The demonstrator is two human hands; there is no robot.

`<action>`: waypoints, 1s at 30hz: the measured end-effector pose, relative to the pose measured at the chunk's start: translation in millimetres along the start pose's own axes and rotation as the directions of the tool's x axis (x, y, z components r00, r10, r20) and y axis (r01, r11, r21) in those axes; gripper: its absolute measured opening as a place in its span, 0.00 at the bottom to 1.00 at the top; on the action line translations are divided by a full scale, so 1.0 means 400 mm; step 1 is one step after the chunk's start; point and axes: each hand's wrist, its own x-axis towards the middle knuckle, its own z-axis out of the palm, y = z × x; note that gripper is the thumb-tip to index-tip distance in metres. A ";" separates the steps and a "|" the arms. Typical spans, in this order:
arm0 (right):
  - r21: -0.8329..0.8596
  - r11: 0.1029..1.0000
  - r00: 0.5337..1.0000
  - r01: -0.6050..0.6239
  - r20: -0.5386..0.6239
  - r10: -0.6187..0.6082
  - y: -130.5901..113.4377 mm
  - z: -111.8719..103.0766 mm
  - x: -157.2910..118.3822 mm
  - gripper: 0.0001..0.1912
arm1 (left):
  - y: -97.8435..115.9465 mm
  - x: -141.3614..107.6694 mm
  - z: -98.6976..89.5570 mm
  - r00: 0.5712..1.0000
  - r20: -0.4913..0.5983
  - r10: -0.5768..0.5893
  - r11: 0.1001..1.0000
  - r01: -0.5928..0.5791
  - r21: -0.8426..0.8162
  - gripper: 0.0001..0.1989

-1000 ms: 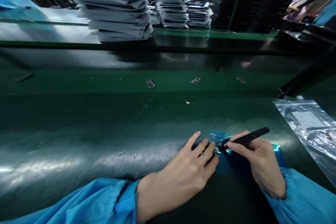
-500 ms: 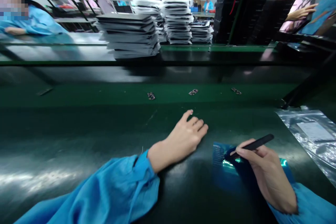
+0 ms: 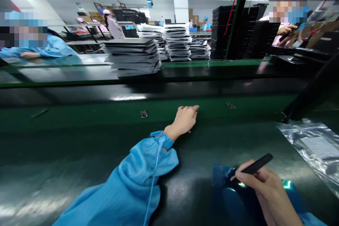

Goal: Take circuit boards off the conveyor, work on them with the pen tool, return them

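My left hand (image 3: 184, 119) is stretched far forward onto the green conveyor belt (image 3: 79, 116), fingers lying over the spot where a small dark circuit board lay; the board is hidden under them. Two more small boards (image 3: 144, 113) (image 3: 230, 105) lie on the belt to either side. My right hand (image 3: 265, 187) stays near me and grips a thin black tool (image 3: 255, 165), its tip on a blue sheet (image 3: 221, 180) lying on the dark table. A blue wrist strap (image 3: 162, 138) with a cord circles my left wrist.
A clear plastic bag (image 3: 315, 146) lies at the right. A black slanted post (image 3: 309, 91) rises beside it. Stacks of dark trays (image 3: 134, 56) (image 3: 177, 42) stand on the far side of the belt. Other people in blue and pink coats work across the line.
My left hand left the blue sheet and reached forward onto the belt over the middle small board. The view tilted up. My right hand kept the black tool on the sheet.
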 end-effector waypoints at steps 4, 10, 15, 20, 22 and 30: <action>0.016 1.000 1.000 0.011 -0.012 -0.011 0.004 0.000 -0.001 0.11 | 0.005 0.022 -0.007 0.999 0.002 0.055 0.998 -0.055 0.015 0.16; 0.011 0.999 0.999 0.034 -0.010 -0.034 0.003 0.002 0.003 0.10 | -0.014 0.045 0.017 0.991 0.086 0.104 0.992 -0.110 0.065 0.13; 0.007 1.000 1.000 0.030 -0.002 -0.030 0.002 0.004 0.000 0.10 | -0.038 0.040 0.000 0.994 0.110 -0.025 0.996 0.016 0.082 0.11; -0.026 0.996 0.996 0.087 0.014 -0.087 0.004 0.006 0.004 0.11 | -0.052 0.004 -0.016 0.991 0.099 -0.091 0.995 0.086 0.056 0.11; -0.038 0.994 0.995 0.100 0.013 -0.099 0.002 0.008 0.005 0.11 | -0.050 -0.017 -0.023 0.994 0.090 -0.062 0.998 0.059 0.035 0.09; -0.026 0.985 0.984 0.171 -0.043 -0.172 0.000 0.011 0.005 0.09 | 0.019 -0.186 -0.152 0.997 -0.005 0.074 0.991 -0.074 -0.107 0.12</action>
